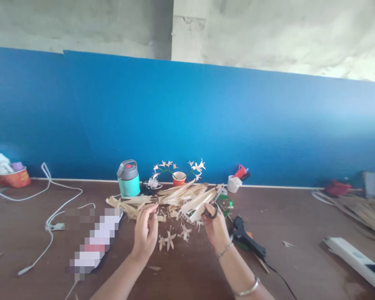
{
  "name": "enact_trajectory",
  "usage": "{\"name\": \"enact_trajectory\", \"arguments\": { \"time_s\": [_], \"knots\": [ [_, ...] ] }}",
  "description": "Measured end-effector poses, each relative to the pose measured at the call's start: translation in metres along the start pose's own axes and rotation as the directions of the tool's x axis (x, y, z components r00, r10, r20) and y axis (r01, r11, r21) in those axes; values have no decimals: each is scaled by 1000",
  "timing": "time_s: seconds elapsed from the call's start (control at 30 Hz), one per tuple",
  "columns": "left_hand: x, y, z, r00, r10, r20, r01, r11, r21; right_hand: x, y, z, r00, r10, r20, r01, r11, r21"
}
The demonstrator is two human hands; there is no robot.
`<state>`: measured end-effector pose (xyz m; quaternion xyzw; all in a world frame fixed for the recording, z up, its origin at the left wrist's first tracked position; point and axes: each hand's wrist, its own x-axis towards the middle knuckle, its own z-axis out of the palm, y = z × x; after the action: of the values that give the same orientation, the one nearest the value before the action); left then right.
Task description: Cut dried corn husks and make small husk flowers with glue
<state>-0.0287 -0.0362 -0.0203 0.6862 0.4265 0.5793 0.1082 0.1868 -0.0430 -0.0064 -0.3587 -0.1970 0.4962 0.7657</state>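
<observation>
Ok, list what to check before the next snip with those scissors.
1. Grip on the scissors: ok, the right hand has fingers through the handles.
2. Blades set on the husk strip: cannot tell, blurred.
3. Blades clear of the left hand: ok, it is at the husk pile, apart from the scissors.
4. Cutting spot free of husk flowers: not ok, they lie on the table between both hands.
5. Right wrist clear of the glue gun: cannot tell, it lies close beside.
</observation>
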Motion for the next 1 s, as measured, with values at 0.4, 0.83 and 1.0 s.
{"name": "enact_trajectory", "arguments": {
  "time_s": [0.4, 0.83, 1.0],
  "knots": [
    [-15, 30, 3, 893, 324, 311, -369, 924, 98, -29, 2, 23, 976, -151, 157, 192, 937, -292],
    [-12, 18, 8, 936, -353, 7, 349, 921, -175, -53, 29, 20, 853, -161, 496, 450, 708, -544],
    [-1, 21, 8, 790, -601, 118, 565, 641, -519, -40, 31, 15, 877, -162, 452, 430, 682, -592]
  ]
}}
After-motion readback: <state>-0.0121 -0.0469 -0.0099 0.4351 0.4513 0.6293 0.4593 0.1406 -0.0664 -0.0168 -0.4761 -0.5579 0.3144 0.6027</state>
